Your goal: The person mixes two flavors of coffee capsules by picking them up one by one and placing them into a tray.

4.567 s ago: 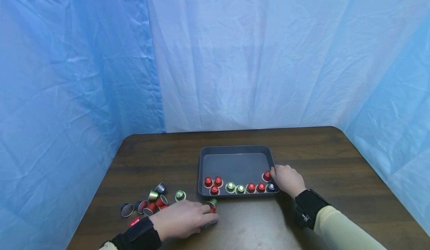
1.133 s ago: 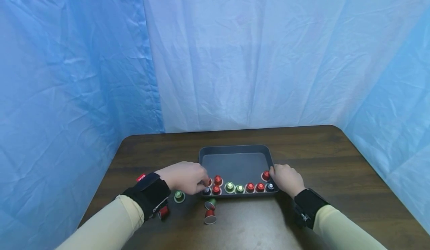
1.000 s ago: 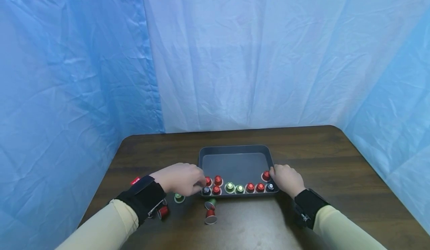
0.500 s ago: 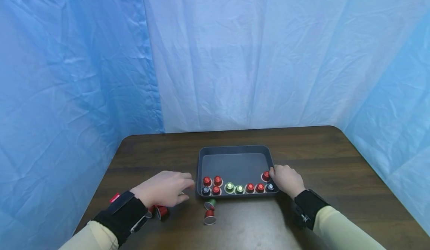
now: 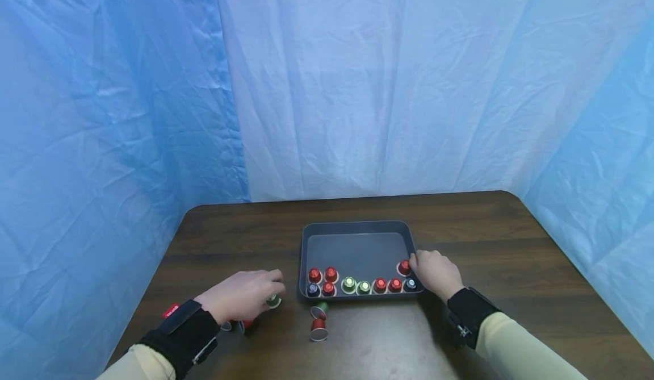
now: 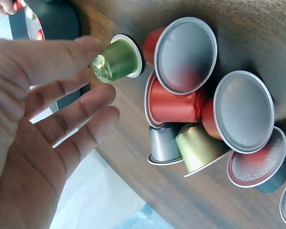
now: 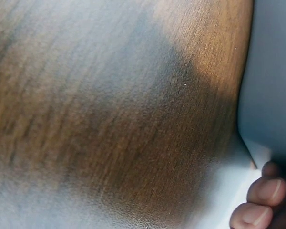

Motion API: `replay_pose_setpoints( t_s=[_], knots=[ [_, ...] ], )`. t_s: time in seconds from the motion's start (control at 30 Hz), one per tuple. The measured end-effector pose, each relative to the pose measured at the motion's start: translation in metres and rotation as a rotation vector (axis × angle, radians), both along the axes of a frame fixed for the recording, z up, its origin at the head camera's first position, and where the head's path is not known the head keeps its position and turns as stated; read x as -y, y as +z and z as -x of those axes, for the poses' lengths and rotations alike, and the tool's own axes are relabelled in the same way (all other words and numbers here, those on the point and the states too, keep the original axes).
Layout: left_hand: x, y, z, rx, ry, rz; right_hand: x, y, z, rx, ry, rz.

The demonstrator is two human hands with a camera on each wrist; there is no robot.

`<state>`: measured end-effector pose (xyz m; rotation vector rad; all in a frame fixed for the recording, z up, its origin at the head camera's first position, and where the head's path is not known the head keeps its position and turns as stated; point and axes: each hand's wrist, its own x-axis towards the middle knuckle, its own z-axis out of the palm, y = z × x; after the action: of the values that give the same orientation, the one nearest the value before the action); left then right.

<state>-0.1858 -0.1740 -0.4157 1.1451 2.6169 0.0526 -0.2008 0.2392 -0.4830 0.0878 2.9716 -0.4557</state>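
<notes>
My left hand (image 5: 242, 296) reaches over a green coffee capsule (image 5: 274, 301) on the table, left of a dark baking tray (image 5: 357, 249). In the left wrist view, the thumb and slightly bent fingers of the left hand (image 6: 43, 124) are spread around the narrow top of the green capsule (image 6: 119, 59), which stands on its wide rim. My right hand (image 5: 436, 273) grips the tray's right rim; its curled fingers (image 7: 264, 191) show at the tray edge in the right wrist view. Red, green and dark blue capsules stand along the tray's near side.
A loose heap of red, silver, green and dark capsules (image 6: 181, 102) lies beside the left hand, partly hidden by it in the head view. A green capsule (image 5: 319, 310) and a red capsule (image 5: 319, 329) lie tipped before the tray. Blue sheets (image 5: 383, 84) hang behind the table.
A dark blue capsule now stands in the tray's near left corner. My left hand has left the tray and moved left and down to the green capsule. The right hand stays put.
</notes>
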Motion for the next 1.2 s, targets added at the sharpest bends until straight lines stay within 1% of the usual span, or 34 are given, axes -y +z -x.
replay_pose_setpoints(
  t_s=[0.1,0.27,0.47,0.57,0.73,0.87,1.0,1.1,1.2],
  knots=[
    [0.000,-0.003,0.000,0.014,0.021,0.001,0.000,0.001,0.000,0.006,-0.002,0.000],
    [0.000,-0.004,0.001,0.041,0.034,-0.001,0.001,0.002,-0.001,0.011,-0.006,0.002],
    [0.001,-0.008,0.002,0.078,0.047,0.036,0.001,0.001,0.000,0.008,0.001,-0.002],
    [0.001,-0.011,0.003,0.084,0.032,0.057,0.001,0.001,0.000,0.004,0.009,-0.009],
    [-0.001,-0.014,0.005,0.073,-0.036,0.077,0.001,0.001,-0.001,-0.005,0.019,-0.010],
    [0.000,-0.011,0.005,0.083,-0.037,0.066,0.001,0.001,-0.001,-0.008,0.019,0.002],
    [-0.001,-0.006,0.006,0.090,-0.030,0.053,0.000,0.002,-0.001,-0.006,0.018,-0.003],
    [-0.004,0.000,0.007,0.089,-0.023,0.062,0.000,0.002,-0.001,-0.005,0.017,-0.009],
    [-0.009,0.008,0.009,0.092,-0.001,0.079,0.000,0.002,-0.001,-0.006,0.017,-0.009]
  ],
)
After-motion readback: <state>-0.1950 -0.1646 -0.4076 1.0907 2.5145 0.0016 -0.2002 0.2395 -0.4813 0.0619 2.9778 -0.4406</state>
